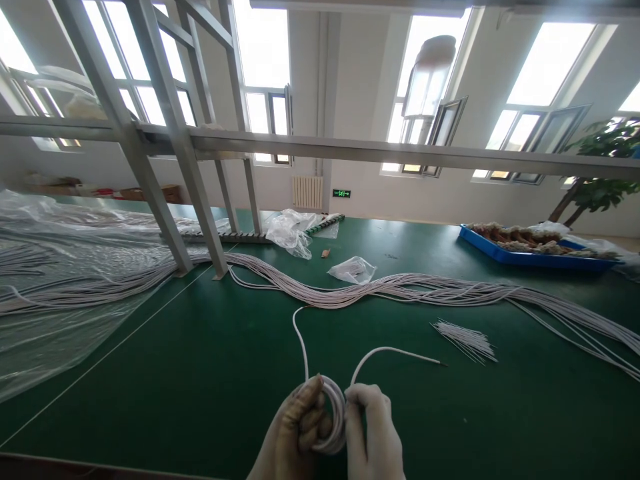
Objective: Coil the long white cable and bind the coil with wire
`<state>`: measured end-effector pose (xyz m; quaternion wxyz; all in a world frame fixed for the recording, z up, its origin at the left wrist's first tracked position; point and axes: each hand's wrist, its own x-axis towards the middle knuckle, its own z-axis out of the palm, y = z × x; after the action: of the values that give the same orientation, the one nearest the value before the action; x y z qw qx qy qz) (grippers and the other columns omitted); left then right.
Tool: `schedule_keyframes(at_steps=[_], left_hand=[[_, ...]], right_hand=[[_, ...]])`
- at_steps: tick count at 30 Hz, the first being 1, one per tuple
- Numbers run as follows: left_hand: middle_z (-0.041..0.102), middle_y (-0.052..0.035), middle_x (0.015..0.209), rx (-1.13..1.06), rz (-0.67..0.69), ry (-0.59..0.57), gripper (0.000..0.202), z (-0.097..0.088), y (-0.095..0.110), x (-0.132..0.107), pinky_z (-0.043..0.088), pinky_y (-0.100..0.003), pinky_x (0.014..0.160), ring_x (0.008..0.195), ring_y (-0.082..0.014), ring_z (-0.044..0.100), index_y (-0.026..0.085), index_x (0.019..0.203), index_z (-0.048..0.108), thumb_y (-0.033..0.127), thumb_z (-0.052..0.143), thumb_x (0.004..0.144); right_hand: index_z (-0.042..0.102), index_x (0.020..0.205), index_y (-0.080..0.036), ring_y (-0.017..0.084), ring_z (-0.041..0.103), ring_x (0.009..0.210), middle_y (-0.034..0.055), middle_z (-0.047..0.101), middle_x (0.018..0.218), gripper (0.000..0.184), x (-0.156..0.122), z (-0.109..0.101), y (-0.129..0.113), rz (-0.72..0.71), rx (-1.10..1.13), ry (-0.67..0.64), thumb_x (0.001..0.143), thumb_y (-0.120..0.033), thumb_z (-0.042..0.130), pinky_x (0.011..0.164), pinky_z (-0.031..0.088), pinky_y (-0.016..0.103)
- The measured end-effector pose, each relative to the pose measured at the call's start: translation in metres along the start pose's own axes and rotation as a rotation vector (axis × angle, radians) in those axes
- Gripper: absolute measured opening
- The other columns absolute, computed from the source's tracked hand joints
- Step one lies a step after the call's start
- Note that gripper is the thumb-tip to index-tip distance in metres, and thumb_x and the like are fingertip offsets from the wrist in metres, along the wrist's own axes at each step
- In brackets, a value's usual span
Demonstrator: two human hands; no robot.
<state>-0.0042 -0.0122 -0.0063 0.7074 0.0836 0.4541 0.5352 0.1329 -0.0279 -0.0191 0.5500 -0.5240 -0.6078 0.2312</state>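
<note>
Wearing a brownish glove, the left hand is closed tight on the left side of a small coil of white wire. The coil's right side is pinched by the right hand, which is covered by a white glove. The coil is held low over the near part of the green table. Two loose ends are seen: one is curved up and away, one is bent off to the right. Farther out, a long bundle of white wires is spread across the table. A little pile of thin strands is laid beside it, and a blue tray is set far back on the right.
</note>
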Motion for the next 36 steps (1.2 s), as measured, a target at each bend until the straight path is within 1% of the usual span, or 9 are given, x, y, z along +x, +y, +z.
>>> schedule_keyframes(at_steps=[6,9,12,15,19,26,29,32,36], left_hand=[[0.071,-0.0067,0.078,0.055,-0.085,-0.233,0.025,0.005,0.012,-0.014,0.06,-0.03,0.077,0.076,-0.0199,0.072,0.01,0.097,0.071,0.033,0.075,0.088],[0.075,-0.0095,0.087,-0.018,-0.055,-0.16,0.02,0.0,0.004,-0.006,0.061,-0.029,0.078,0.081,-0.0203,0.074,0.009,0.106,0.07,0.022,0.071,0.09],[0.073,-0.0064,0.076,-0.134,-0.131,-0.182,0.008,-0.001,-0.002,0.001,0.059,-0.023,0.067,0.071,-0.0161,0.072,0.009,0.095,0.07,0.012,0.071,0.088],[0.052,0.0049,0.052,-0.218,-0.228,-0.297,0.023,0.007,0.001,-0.001,0.041,-0.014,0.044,0.043,-0.0056,0.051,0.011,0.074,0.065,0.026,0.075,0.089],[0.059,0.0014,0.063,-0.183,-0.226,-0.297,0.022,0.014,0.007,-0.008,0.047,-0.016,0.054,0.054,-0.0078,0.057,0.011,0.082,0.067,0.03,0.077,0.087],[0.06,-0.0015,0.067,-0.121,-0.178,-0.351,0.028,-0.003,0.0,-0.003,0.048,-0.02,0.06,0.062,-0.0121,0.06,0.01,0.087,0.071,0.035,0.083,0.081],[0.053,0.0028,0.062,-0.075,-0.191,-0.367,0.038,0.001,0.003,-0.008,0.041,-0.019,0.056,0.055,-0.0078,0.05,0.011,0.083,0.071,0.044,0.087,0.074],[0.056,0.0014,0.066,0.058,-0.111,-0.383,0.041,0.017,0.015,-0.021,0.042,-0.023,0.06,0.058,-0.0108,0.05,0.013,0.083,0.071,0.048,0.088,0.071],[0.07,-0.0079,0.088,0.315,-0.04,-0.208,0.053,0.035,0.023,-0.03,0.051,-0.036,0.08,0.082,-0.0243,0.064,0.015,0.094,0.069,0.058,0.085,0.069]], right_hand=[[0.065,0.112,-0.031,0.027,0.06,0.085,0.0049,0.065,0.093,0.034,-0.001,-0.005,0.003,0.028,0.064,-0.03,0.104,-0.059,0.048,0.074,0.052,0.039],[0.062,0.127,-0.029,0.03,0.064,0.093,0.0063,0.068,0.098,0.052,-0.001,-0.007,0.006,0.271,0.259,-0.021,0.093,-0.069,0.063,0.085,0.054,0.044],[0.07,0.115,-0.023,0.031,0.065,0.096,0.0076,0.069,0.101,0.051,0.003,-0.007,0.005,0.493,0.601,-0.149,0.085,-0.064,0.076,0.09,0.056,0.044],[0.076,0.107,-0.024,0.031,0.064,0.098,0.0089,0.067,0.103,0.043,0.004,-0.008,0.001,0.393,0.57,-0.196,0.088,-0.063,0.072,0.086,0.057,0.041],[0.077,0.116,-0.032,0.03,0.063,0.096,0.0107,0.067,0.106,0.043,0.0,-0.011,-0.003,0.153,0.166,-0.082,0.097,-0.065,0.057,0.082,0.057,0.041],[0.065,0.135,-0.022,0.033,0.066,0.099,0.0103,0.069,0.104,0.072,0.015,-0.018,-0.006,0.546,0.615,-0.359,0.083,-0.071,0.075,0.089,0.057,0.043],[0.073,0.119,-0.018,0.032,0.066,0.1,0.0108,0.071,0.103,0.059,0.02,-0.022,-0.006,0.523,0.662,-0.486,0.084,-0.066,0.076,0.094,0.054,0.045],[0.073,0.118,-0.021,0.032,0.065,0.103,0.0107,0.07,0.11,0.056,0.014,-0.022,-0.006,0.434,0.512,-0.434,0.092,-0.069,0.063,0.095,0.054,0.044],[0.071,0.123,-0.025,0.03,0.065,0.094,0.0102,0.068,0.106,0.063,0.0,-0.015,0.001,0.4,0.262,-0.3,0.097,-0.076,0.045,0.081,0.058,0.042]])
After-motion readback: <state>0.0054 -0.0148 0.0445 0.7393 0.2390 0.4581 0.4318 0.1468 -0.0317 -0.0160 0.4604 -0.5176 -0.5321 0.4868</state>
